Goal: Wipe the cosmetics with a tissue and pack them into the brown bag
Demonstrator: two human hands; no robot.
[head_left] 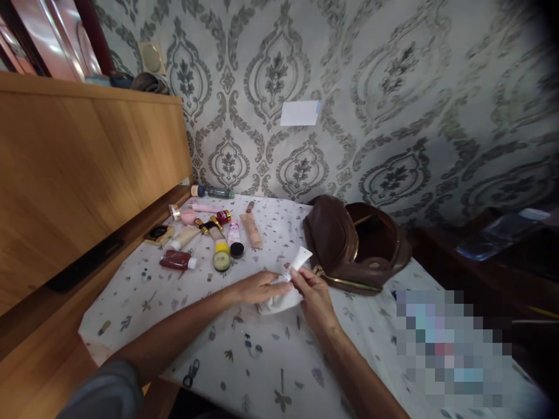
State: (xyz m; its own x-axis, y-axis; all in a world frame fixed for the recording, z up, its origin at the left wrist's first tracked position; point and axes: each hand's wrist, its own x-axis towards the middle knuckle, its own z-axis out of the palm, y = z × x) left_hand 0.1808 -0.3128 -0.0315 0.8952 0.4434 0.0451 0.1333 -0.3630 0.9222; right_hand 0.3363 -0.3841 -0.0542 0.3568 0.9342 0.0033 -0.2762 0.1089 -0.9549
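A white squeeze tube [301,258] points up and to the right between my two hands. My right hand [315,294] pinches it, thumb and fingers closed around its middle. My left hand [261,286] is closed on a white cloth [279,304], which bunches beneath the fingers and presses against the tube's lower end. That lower end is partly hidden by the cloth and fingers. Just beyond my right hand, a brown leather bag [336,233] lies with its zip undone. Ahead and to the left, several cosmetics lie grouped, among them a beige tube [250,230] and a yellow-banded jar [221,257].
A patterned white cloth [279,349] covers the table. A dark red bottle [175,260] and a black compact [158,233] lie by the wooden cabinet [96,134] on the left. The papered wall [262,145] closes the back. A clear plastic container [502,235] is at right.
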